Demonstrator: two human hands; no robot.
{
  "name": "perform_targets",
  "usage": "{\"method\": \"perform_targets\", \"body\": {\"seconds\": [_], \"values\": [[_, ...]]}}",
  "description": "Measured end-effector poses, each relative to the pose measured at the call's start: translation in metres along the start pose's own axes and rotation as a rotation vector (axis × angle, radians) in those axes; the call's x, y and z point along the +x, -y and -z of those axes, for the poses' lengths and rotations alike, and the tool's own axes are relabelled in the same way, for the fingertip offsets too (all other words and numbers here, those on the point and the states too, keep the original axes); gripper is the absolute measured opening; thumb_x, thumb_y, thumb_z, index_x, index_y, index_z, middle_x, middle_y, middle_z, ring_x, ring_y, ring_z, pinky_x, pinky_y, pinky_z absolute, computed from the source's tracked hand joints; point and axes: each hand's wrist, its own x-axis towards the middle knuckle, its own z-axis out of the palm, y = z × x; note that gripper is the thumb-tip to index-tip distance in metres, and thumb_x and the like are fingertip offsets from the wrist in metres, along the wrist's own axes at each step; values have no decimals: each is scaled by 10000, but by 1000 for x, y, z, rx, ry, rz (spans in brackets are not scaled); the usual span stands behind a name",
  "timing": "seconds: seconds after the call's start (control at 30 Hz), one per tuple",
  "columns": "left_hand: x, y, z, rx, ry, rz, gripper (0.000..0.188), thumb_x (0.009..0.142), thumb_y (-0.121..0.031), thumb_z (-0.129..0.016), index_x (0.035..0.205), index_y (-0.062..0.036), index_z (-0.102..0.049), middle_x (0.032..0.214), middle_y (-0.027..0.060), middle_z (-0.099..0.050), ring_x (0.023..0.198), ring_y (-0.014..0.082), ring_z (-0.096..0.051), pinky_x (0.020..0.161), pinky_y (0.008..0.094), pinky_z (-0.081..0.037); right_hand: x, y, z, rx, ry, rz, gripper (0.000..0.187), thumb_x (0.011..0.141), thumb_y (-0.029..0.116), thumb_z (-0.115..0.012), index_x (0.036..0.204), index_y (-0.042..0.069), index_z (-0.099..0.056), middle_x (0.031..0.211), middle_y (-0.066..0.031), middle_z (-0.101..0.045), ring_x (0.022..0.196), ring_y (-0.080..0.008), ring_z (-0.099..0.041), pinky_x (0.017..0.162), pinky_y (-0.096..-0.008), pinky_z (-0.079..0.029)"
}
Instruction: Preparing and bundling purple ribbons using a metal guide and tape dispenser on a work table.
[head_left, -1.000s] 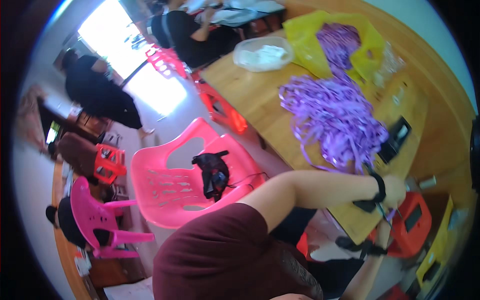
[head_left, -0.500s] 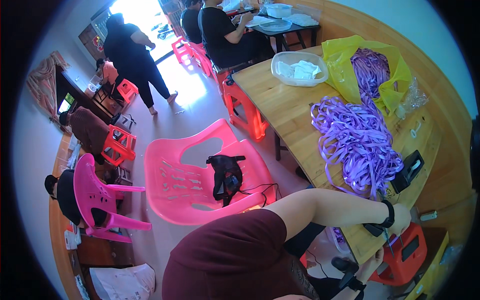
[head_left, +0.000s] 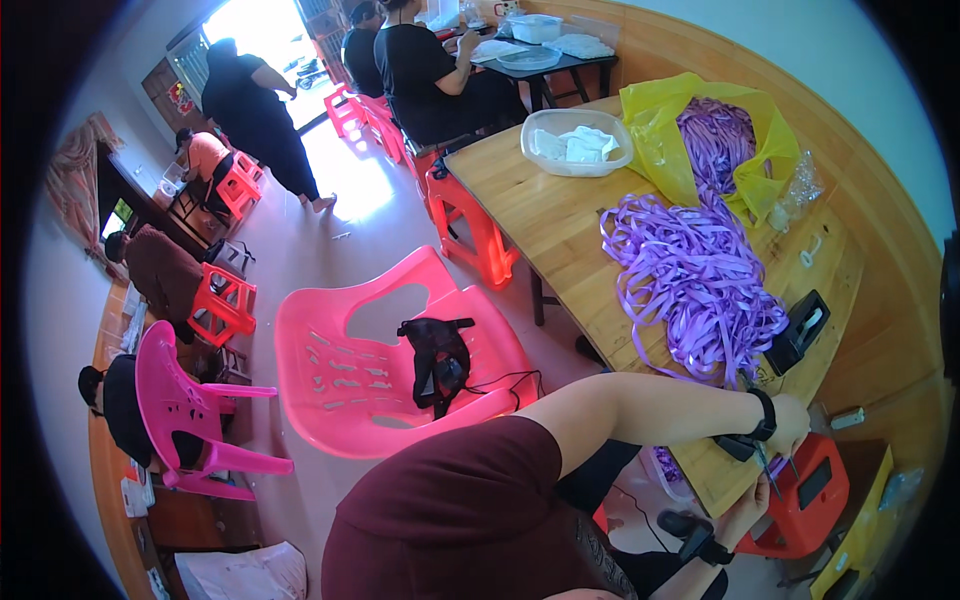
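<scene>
I'm watching the purple ribbon (head_left: 695, 285) lying in a loose heap on the right side of the wooden table (head_left: 560, 240), its far end spilling from a yellow bag (head_left: 650, 115). The left hand (head_left: 790, 425) is hanging by the table's near right corner, fingers curling, and the right hand (head_left: 747, 508) is sitting just nearer; a thin dark tool (head_left: 767, 465) is showing between them. I'm not able to tell what either hand is grasping, since the fingers are small and partly hidden. I'm worrying about that tool: with the hands this close, a slip could be nicking a finger. The left forearm (head_left: 660, 405) is crossing beside the ribbon's near edge, so a careless sweep could be dragging loops off, or the black wristband (head_left: 765, 413) could be snagging one. Pulling one strand hard could be knotting the heap or jostling the black dispenser (head_left: 796, 335) beside it.
</scene>
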Motion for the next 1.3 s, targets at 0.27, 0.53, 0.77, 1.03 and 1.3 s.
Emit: {"method": "perform_targets", "body": {"seconds": [0.27,0.53,0.77,1.03,1.3], "values": [[-7,-1,0,-36,-38,-3,176,705,-306,-759,846,-206,-797,838,36,-743,835,231,-705,735,386,-542,-35,18,3,-186,-134,-47,285,974,203,-631,1175,2,-651,1057,-35,-672,860,-83,-618,717,-219,-504],[-9,8,19,-107,88,-85,274,830,-330,-680,1004,-133,-759,962,115,-726,925,288,-684,829,415,-532,-84,27,-26,-542,-242,190,205,934,76,-643,1097,-47,-666,1088,-84,-646,900,-130,-612,763,-243,-499],[-14,5,29,-92,70,-97,271,867,-294,-665,1005,-75,-748,1022,129,-708,1007,297,-650,881,383,-506,-99,51,-38,-188,-239,153,97,886,27,-693,946,-48,-709,1185,-100,-611,844,-142,-634,735,-247,-526],[-12,-5,20,-174,113,-21,276,878,-283,-670,1022,-58,-739,985,117,-718,951,263,-660,844,346,-507,-123,49,-26,-433,-46,214,116,835,84,-759,825,-20,-710,1076,-80,-633,1049,-187,-567,880,-302,-452],[-12,-4,24,-151,115,-27,276,880,-283,-666,1033,-65,-739,1007,118,-719,960,260,-667,858,347,-511,-127,54,-28,-277,31,154,129,815,49,-769,921,-3,-717,1127,-81,-603,1063,-187,-568,916,-298,-442]]}}
